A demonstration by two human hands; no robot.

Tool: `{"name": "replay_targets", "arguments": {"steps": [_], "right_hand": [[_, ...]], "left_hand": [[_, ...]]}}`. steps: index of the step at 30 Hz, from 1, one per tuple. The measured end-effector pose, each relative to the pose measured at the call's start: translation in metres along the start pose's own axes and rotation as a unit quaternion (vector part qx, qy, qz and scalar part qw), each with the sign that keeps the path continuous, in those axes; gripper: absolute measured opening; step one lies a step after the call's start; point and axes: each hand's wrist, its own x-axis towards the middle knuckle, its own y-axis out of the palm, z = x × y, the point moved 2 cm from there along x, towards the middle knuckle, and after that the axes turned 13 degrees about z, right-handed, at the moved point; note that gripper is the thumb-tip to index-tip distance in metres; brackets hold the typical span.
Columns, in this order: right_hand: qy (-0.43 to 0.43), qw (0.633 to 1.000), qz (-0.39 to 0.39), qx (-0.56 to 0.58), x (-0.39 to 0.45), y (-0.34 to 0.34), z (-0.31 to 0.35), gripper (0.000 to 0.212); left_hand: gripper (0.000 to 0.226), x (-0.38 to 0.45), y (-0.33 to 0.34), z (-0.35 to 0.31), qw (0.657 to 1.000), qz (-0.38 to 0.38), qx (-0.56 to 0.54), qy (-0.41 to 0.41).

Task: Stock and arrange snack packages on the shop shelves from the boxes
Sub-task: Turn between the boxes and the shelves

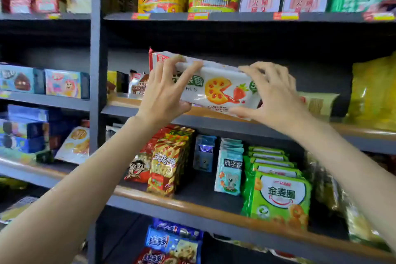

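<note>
both hands clamped on white fruity biscuit pack (216, 90) over middle shelf (214, 121): left hand (166, 90) one end, right hand (273, 94) the other.

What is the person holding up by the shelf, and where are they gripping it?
A white biscuit packet, held lengthwise at its two ends: left hand grips the left end, right hand the right end.

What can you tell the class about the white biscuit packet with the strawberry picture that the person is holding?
The white biscuit packet is a long, glossy plastic wrapper printed with a round orange biscuit, a strawberry, green characters and the word "Fruity". It is held lengthwise, slightly tilted, at the front edge of the middle shelf. The left hand grips its left end and the right hand its right end, fingers over the top, thumbs underneath.
</note>
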Motion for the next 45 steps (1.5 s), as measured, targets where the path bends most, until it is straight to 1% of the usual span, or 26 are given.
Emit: {"name": "replay_targets", "arguments": {"steps": [2, 4, 5, 6, 7, 9, 11, 13, 14, 16, 17, 18, 20, 22, 24, 26, 31, 33, 35, 39, 42, 43, 45], "right_hand": [[0.052, 0.991, 0.063, 0.104, 0.016, -0.017, -0.018, 0.07], [0.072, 0.969, 0.137, 0.192, 0.027, -0.025, -0.031, 0.058], [0.067, 0.957, 0.155, 0.237, 0.031, -0.026, -0.034, 0.053], [0.061, 0.951, 0.15, 0.264, 0.035, -0.026, -0.035, 0.047], [0.062, 0.954, 0.125, 0.267, 0.039, -0.026, -0.036, 0.041], [0.084, 0.968, 0.033, 0.232, 0.047, -0.03, -0.038, 0.031], [0.102, 0.977, -0.049, 0.182, 0.056, -0.034, -0.042, 0.03], [0.109, 0.978, -0.1, 0.15, 0.064, -0.039, -0.043, 0.03], [0.115, 0.976, -0.125, 0.134, 0.066, -0.042, -0.044, 0.031], [0.123, 0.972, -0.168, 0.106, 0.069, -0.048, -0.046, 0.032], [0.123, 0.97, -0.184, 0.101, 0.069, -0.051, -0.047, 0.032], [0.123, 0.968, -0.195, 0.099, 0.068, -0.054, -0.048, 0.033], [0.125, 0.966, -0.198, 0.111, 0.065, -0.054, -0.051, 0.032], [0.138, 0.964, -0.174, 0.143, 0.063, -0.045, -0.057, 0.03], [0.156, 0.964, -0.133, 0.17, 0.058, -0.027, -0.06, 0.027], [0.17, 0.96, -0.093, 0.201, 0.054, -0.005, -0.066, 0.026], [0.203, 0.935, -0.022, 0.29, 0.042, 0.018, -0.084, 0.034], [0.211, 0.932, 0.0, 0.293, 0.041, 0.022, -0.089, 0.037], [0.224, 0.937, 0.025, 0.266, 0.044, 0.027, -0.094, 0.039], [0.247, 0.943, 0.068, 0.213, 0.047, 0.04, -0.099, 0.035], [0.256, 0.946, 0.064, 0.189, 0.046, 0.043, -0.099, 0.034], [0.259, 0.952, 0.056, 0.155, 0.046, 0.041, -0.098, 0.035], [0.246, 0.966, 0.028, 0.071, 0.042, 0.035, -0.089, 0.04]], "left_hand": [[0.083, 0.009, 0.005, 0.007, 1.0, -0.008, -0.012, 0.005], [0.087, 0.016, 0.01, 0.013, 1.0, -0.017, -0.018, 0.018], [0.088, 0.018, 0.013, 0.015, 0.999, -0.019, -0.02, 0.024], [0.089, 0.022, 0.017, 0.016, 0.999, -0.022, -0.025, 0.029], [0.09, 0.025, 0.02, 0.017, 0.999, -0.021, -0.035, 0.031], [0.091, 0.032, 0.027, 0.019, 0.997, -0.013, -0.067, 0.031], [0.092, 0.042, 0.034, 0.021, 0.995, 0.002, -0.101, 0.019], [0.088, 0.052, 0.038, 0.023, 0.992, 0.012, -0.124, -0.032], [0.085, 0.056, 0.04, 0.024, 0.986, 0.013, -0.145, -0.075], [0.078, 0.065, 0.044, 0.029, 0.958, 0.012, -0.227, -0.175], [0.075, 0.068, 0.045, 0.03, 0.938, 0.013, -0.276, -0.208], [0.072, 0.072, 0.047, 0.031, 0.92, 0.02, -0.323, -0.222], [0.067, 0.077, 0.049, 0.03, 0.888, 0.032, -0.401, -0.221], [0.059, 0.079, 0.053, 0.027, 0.871, 0.028, -0.434, -0.229], [0.054, 0.074, 0.06, 0.027, 0.869, 0.032, -0.426, -0.248], [0.051, 0.066, 0.07, 0.028, 0.877, 0.052, -0.406, -0.252], [0.05, 0.063, 0.085, 0.025, 0.896, 0.08, -0.376, -0.222], [0.051, 0.067, 0.089, 0.023, 0.902, 0.115, -0.354, -0.22], [0.053, 0.067, 0.095, 0.021, 0.9, 0.164, -0.334, -0.226], [0.056, 0.063, 0.105, 0.023, 0.9, 0.214, -0.296, -0.238], [0.056, 0.062, 0.104, 0.022, 0.907, 0.244, -0.208, -0.275], [0.054, 0.06, 0.1, 0.016, 0.91, 0.238, -0.175, -0.292], [0.048, 0.05, 0.086, -0.001, 0.916, 0.184, -0.154, -0.321]]}}
